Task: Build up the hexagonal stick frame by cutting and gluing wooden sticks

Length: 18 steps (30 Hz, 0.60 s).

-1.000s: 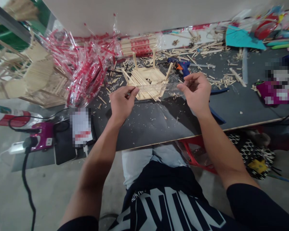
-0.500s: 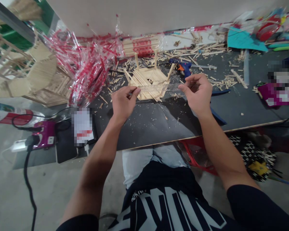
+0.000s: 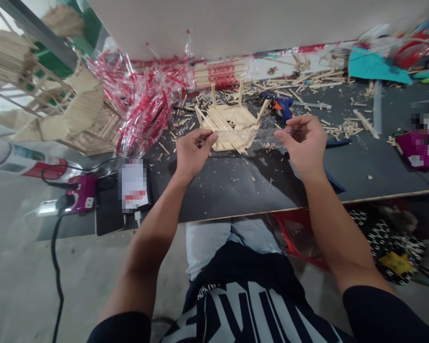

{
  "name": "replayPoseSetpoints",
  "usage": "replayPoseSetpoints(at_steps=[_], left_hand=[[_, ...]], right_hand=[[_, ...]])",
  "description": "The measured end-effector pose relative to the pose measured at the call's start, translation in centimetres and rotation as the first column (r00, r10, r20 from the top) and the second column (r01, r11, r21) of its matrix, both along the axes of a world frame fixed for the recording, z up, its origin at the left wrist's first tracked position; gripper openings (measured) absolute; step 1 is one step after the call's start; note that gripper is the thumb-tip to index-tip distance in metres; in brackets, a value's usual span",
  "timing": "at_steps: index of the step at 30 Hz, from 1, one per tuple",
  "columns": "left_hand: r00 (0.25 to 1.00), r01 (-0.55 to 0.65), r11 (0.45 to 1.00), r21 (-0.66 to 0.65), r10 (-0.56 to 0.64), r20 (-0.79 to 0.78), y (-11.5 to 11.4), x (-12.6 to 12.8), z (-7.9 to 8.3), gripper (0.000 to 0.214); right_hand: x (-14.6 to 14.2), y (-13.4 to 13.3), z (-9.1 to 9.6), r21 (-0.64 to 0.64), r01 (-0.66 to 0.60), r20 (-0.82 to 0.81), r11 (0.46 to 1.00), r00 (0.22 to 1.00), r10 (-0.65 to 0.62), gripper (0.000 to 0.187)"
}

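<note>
A: What does the left hand (image 3: 191, 155) have?

B: Its thumb and forefinger are pinched shut on one end of a clear strip (image 3: 246, 133). The strip runs level from those fingertips across to the right hand (image 3: 303, 143).

A: And the right hand?

B: Its fingers are curled in, with the thumb pressed against them on the strip's other end. So the strip is clamped at both ends and hangs between the two hands, above the black table (image 3: 236, 186).

A: A ruler or a plastic sleeve?

B: I cannot tell. It is see-through and thin.

A: What lies closest to the hands?

B: A small frame of wooden sticks (image 3: 232, 126) sits on the table just beyond the strip, between the two hands and a little farther out than the fingertips. Several sticks stand up from its corners. Seen from above, the strip crosses the frame's near edge, but I cannot tell whether they touch.

A: Anything past the right hand?

B: A blue glue gun (image 3: 280, 105) lies just beyond its knuckles, among scattered stick offcuts.

A: And out from the left hand?

B: A heap of red-and-clear wrappers (image 3: 146, 105) lies beyond it, to its outer side. A purple power strip (image 3: 80, 200) sits well off to the outside of the left forearm
</note>
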<state>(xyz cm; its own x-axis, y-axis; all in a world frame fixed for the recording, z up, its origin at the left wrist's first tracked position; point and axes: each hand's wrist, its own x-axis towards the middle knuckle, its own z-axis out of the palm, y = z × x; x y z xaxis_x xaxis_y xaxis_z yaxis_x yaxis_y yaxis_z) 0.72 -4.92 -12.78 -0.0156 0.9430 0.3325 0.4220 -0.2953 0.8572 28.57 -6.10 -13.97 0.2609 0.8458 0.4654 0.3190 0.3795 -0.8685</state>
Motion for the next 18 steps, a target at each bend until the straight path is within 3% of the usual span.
replayPoseSetpoints(at_steps=[10, 18], left_hand=[[0.937, 0.094, 0.978, -0.184, -0.025, 0.347, -0.1, 0.5, 0.8, 0.014], [0.913, 0.100, 0.955, -0.280, 0.024, 0.408, -1.1, 0.8, 1.5, 0.028]], right_hand=[[-0.7, -0.2, 0.8, -0.125, -0.092, -0.305, 0.988, 0.951, 0.050, 0.035], [-1.2, -0.8, 1.8, -0.192, -0.108, -0.407, 0.975, 0.913, 0.021, 0.036]])
